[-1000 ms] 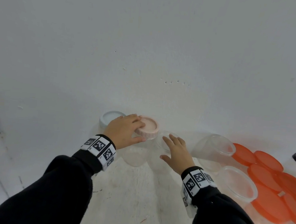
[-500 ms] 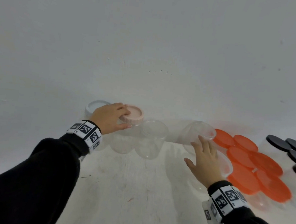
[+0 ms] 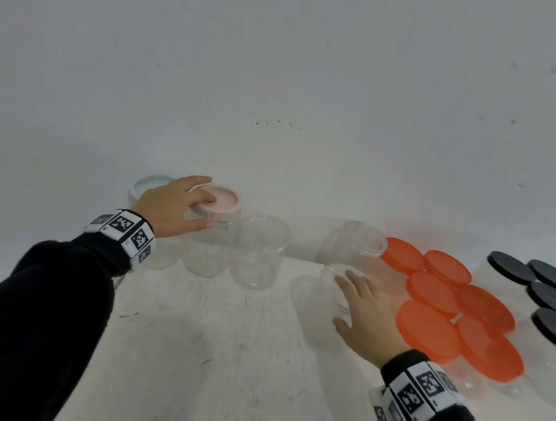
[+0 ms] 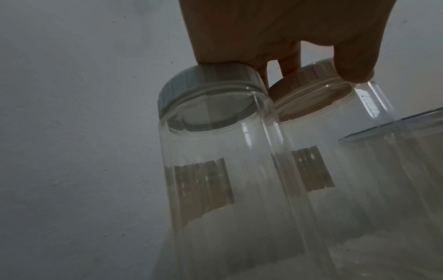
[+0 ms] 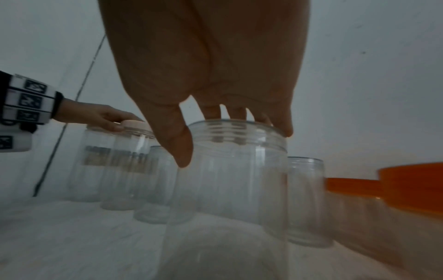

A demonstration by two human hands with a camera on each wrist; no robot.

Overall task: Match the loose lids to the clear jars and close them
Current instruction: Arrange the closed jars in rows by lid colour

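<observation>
Left hand (image 3: 172, 205) grips pink lid (image 3: 219, 201) on its jar, probably seating it; right hand (image 3: 366, 315), fingers extended, reaches over open wide jar (image 5: 239, 161).

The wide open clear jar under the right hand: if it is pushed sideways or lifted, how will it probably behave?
The wide clear jar looks empty and thin-walled, so it is probably light and may slide easily. It stands tall with no lid, so a push near the rim, where the right hand is, might tip it. Its smooth wall could be slippery.
</observation>
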